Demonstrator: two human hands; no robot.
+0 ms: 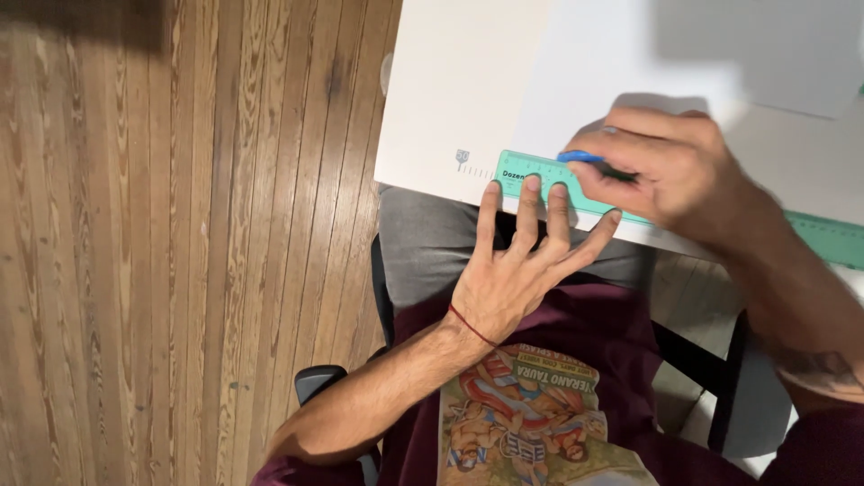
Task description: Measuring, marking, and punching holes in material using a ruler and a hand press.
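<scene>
Ahead of the spread fingertips [533, 184] of the left hand [513, 270], past the green ruler [540, 180] they press on, the white sheet [468, 81] lies bare all the way to its far edge, so there is open room to slide forward. To the outer side of those fingers the sheet ends almost at once, and beyond its edge there is only a drop to the wooden floor [180, 243]. To their inner side the way is blocked by the right hand [670, 171] with a blue pen [583, 157], sitting just beside the last finger over the ruler, while behind the fingertips the near edge of the sheet and the person's lap close in.
</scene>
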